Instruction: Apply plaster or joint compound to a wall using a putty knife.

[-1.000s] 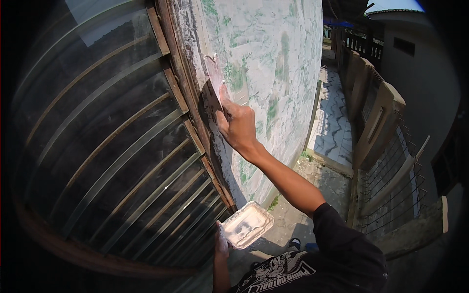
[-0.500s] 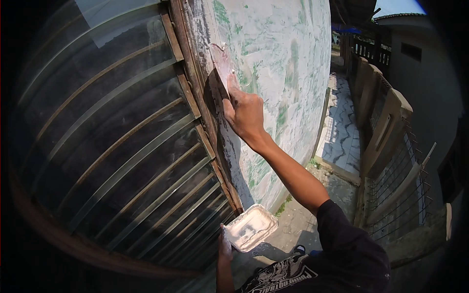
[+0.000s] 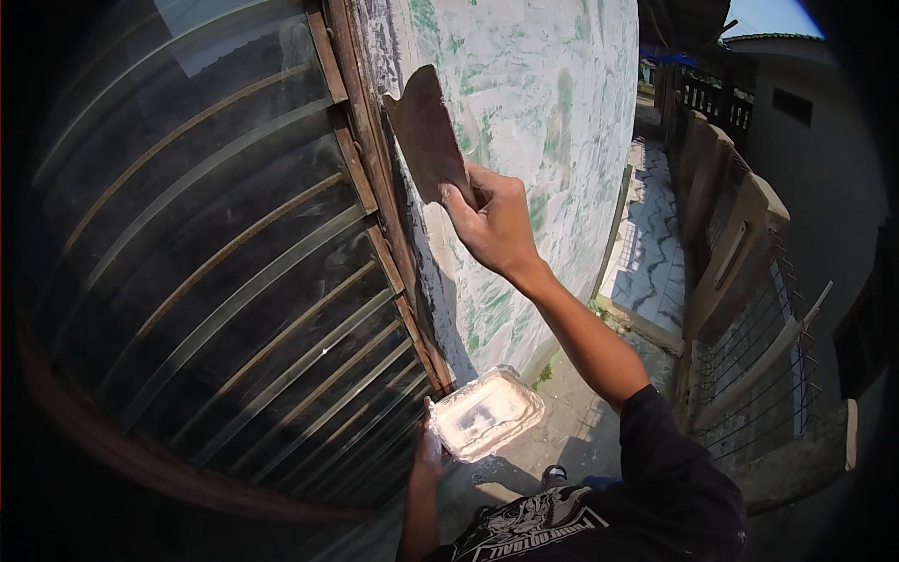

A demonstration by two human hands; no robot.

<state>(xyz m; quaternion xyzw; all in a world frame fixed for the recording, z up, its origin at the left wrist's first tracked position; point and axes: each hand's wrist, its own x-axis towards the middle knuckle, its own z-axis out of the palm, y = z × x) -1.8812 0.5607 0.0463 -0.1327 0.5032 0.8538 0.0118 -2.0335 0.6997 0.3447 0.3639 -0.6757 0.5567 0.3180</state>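
My right hand is closed around the lower end of a wide putty knife. The blade is tilted up, its dark face toward me, close to the wall's left edge beside the window frame. Whether the blade touches the wall, I cannot tell. Low down, my left hand grips the left side of a shallow clear tray with pale putty smeared inside. White smears coat the left fingers. The wall carries patchy white filler over green.
A louvred glass window with a wooden frame fills the left side. To the right, a tiled strip runs along a low fence with concrete posts and wire mesh. Below lies concrete ground.
The putty knife has turned from nearly flat on the wall to showing its dark face. My right hand has shifted slightly right and down; the tray has risen a little.
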